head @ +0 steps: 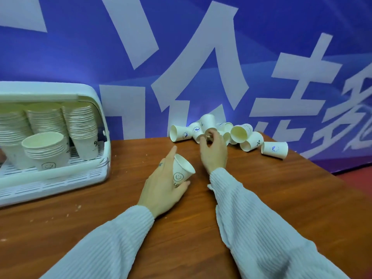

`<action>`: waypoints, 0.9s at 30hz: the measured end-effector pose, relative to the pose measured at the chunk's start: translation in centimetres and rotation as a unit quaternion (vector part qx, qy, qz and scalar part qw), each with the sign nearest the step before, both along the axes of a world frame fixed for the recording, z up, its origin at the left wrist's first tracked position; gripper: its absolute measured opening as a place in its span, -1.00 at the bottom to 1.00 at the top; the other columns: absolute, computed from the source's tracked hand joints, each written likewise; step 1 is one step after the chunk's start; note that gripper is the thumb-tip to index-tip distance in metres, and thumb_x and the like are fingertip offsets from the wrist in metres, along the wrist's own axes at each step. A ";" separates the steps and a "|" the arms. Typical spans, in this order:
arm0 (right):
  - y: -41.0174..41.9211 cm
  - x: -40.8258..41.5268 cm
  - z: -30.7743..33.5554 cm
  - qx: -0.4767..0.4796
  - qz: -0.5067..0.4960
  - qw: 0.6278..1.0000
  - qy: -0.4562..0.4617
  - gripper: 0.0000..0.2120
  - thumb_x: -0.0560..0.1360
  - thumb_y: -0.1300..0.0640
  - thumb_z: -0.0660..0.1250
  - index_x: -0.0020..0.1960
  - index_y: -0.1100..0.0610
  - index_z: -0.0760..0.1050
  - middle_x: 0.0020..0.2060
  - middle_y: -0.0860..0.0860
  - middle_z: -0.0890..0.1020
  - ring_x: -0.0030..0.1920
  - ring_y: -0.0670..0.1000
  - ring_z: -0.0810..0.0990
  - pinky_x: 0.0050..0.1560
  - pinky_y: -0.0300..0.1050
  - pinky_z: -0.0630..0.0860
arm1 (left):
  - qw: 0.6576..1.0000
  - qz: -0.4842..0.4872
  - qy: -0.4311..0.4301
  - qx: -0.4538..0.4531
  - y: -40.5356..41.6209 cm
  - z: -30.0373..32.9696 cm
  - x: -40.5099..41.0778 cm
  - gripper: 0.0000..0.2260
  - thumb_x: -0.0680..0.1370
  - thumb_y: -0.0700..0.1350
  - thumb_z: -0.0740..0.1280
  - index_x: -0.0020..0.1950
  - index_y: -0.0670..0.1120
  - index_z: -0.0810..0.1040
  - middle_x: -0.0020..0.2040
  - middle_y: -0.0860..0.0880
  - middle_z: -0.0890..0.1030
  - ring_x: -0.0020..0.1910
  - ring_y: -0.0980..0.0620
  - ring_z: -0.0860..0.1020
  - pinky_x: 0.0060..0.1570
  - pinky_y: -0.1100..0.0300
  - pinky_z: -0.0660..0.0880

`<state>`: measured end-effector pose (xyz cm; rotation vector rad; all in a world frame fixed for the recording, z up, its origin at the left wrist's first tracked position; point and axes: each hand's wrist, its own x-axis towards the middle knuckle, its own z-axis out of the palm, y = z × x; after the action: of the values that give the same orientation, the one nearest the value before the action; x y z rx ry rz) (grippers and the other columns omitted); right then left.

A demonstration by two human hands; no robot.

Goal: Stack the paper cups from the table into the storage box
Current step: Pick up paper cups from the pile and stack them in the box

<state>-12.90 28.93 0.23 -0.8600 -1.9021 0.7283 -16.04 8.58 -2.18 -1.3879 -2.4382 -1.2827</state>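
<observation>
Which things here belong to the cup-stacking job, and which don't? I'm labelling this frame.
Job: smiley cup in left hand; cup pinched by right hand; loose cup pile; storage box with stacks.
Not: blue banner; wooden table.

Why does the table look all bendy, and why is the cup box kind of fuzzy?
Head view: the wide lens curves the table edge and stretches the sleeves near the bottom. Head view: the box at the left edge looks soft and smeared, while the left hand and its cup in the middle look sharper. Head view: light is even, shadows faint.
</observation>
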 end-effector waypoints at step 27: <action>-7.1 -3.5 6.7 -0.106 0.292 0.950 0.000 -0.51 0.28 -0.01 0.53 0.16 -0.03 0.48 0.17 0.04 0.60 0.13 0.06 0.63 0.15 0.19 0.63 | 0.963 0.127 -0.111 0.209 -4.4 3.9 -1.6 -0.20 0.51 0.21 0.41 0.62 0.10 0.07 0.48 0.01 0.41 0.40 0.02 0.44 0.39 0.01 0.42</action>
<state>-16.35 21.86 6.96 -0.4061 -2.1216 1.3060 -17.67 4.20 1.73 -0.8354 -2.1894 -1.8227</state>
